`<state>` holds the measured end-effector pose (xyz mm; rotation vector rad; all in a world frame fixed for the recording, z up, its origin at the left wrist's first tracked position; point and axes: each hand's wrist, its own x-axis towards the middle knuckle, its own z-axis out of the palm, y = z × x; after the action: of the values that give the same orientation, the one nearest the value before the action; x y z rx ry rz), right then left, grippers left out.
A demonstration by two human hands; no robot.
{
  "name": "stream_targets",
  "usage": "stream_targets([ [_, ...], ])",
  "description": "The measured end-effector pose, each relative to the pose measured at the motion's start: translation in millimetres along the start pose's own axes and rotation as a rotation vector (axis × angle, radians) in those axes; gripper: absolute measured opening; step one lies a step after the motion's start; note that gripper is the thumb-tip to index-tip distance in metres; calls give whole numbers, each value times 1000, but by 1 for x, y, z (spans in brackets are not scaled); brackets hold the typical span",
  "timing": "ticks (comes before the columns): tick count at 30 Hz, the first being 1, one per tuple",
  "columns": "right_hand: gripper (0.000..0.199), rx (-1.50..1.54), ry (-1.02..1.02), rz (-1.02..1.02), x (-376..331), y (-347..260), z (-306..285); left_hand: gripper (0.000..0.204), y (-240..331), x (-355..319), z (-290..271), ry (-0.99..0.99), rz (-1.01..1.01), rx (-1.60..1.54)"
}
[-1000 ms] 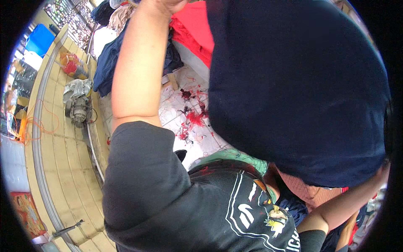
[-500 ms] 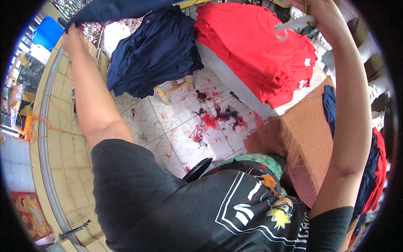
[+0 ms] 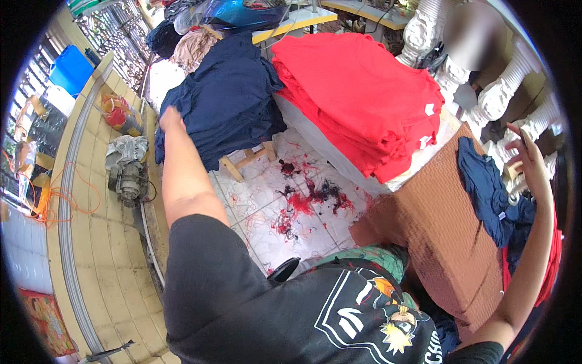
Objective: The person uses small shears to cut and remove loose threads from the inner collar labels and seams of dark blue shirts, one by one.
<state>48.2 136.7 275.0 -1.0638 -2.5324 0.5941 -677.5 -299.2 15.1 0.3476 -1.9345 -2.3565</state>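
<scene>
My left hand [image 3: 174, 119] is at the left edge of a pile of navy shirts [image 3: 227, 91], its fingers closed on the top shirt's edge. The fingertips are partly hidden. Out at the far right, my right hand [image 3: 531, 159] is raised, with some fingers extended. Below its fingers shows a small metal ring [image 3: 514, 198], apparently part of a hand tool like thread snips; the rest is hard to make out. Beside the navy pile lies a tall stack of red shirts [image 3: 364, 100]. Another navy shirt [image 3: 483, 188] lies near my right hand.
A brown textured cover [image 3: 436, 224] spreads at right. Red and dark thread scraps [image 3: 312, 203] litter the tiled floor. A wooden stand [image 3: 248, 161] shows under the navy pile. A motor [image 3: 128, 182] sits at left. White balusters [image 3: 485, 100] line the far right, with a person [image 3: 474, 36] beyond.
My left hand has come down and right, laying the raised navy shirt over the pile. My right hand has swung from above the red stack to the far right, the ringed tool with it.
</scene>
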Motion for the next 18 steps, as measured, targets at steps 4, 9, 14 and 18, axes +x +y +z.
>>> stream_targets([
  [4,37,-265,-59,7,-50,63,-8,26,34,-84,99,-84,244,-140],
  [9,36,-151,-182,182,-103,116,39,30,-60,-143,129,120,266,-135],
  [14,35,163,-40,297,-122,137,152,37,-215,-133,82,3,25,950],
  [18,24,-86,130,71,-119,128,227,51,-276,-139,69,-30,-642,325],
])
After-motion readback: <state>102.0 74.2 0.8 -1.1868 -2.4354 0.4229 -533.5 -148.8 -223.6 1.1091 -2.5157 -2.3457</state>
